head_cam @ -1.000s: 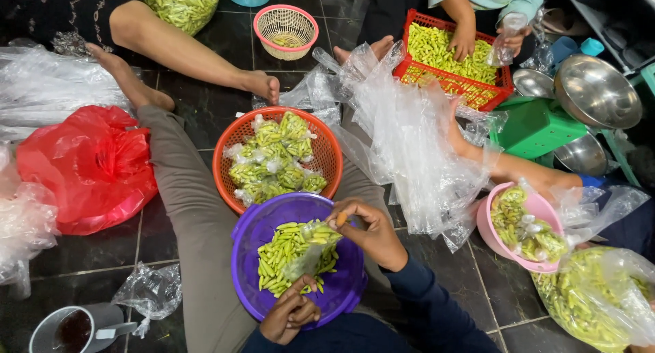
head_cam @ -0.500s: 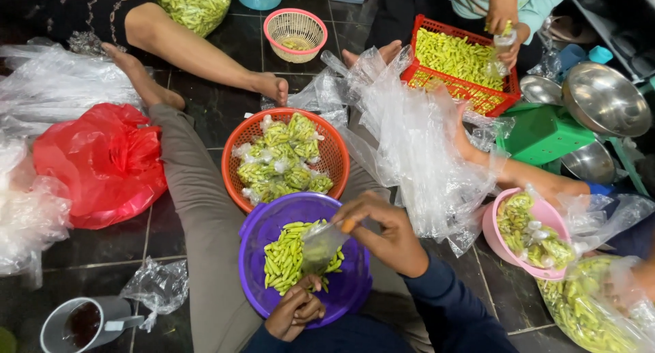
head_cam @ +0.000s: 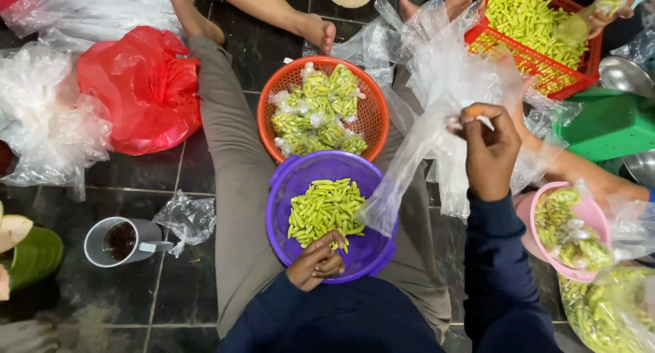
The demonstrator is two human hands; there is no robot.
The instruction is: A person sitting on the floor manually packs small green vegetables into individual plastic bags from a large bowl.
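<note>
Head view, looking straight down at a dark tiled floor [head_cam: 205, 312]. Left hand [head_cam: 317, 261] resting on the near rim of the purple basket [head_cam: 283, 196], fingers curled shut over a few of the green chillies [head_cam: 327, 209] heaped inside. Right hand [head_cam: 488, 148] lifted above and to the right of the basket, thumb and fingers pinched closed on the mouth of a clear plastic bag [head_cam: 409, 168] — bag hanging slack, its lower end trailing down to the basket's right rim. Just beyond, touching the purple basket, an orange basket [head_cam: 368, 114] loaded with bagged chillies. Red plastic bag [head_cam: 140, 87] bunched at the left, a grey mug [head_cam: 123, 240] of dark drink near the left knee, a red crate [head_cam: 546, 46] of loose chillies at the upper right, another person's hand [head_cam: 317, 32] flat on the floor ahead. Bag likely feather-light, limp and slippery — best pinched at the open edge, as here. Chillies small, light, fairly firm; easiest gathered by the loose handful, not squeezed hard.
</note>
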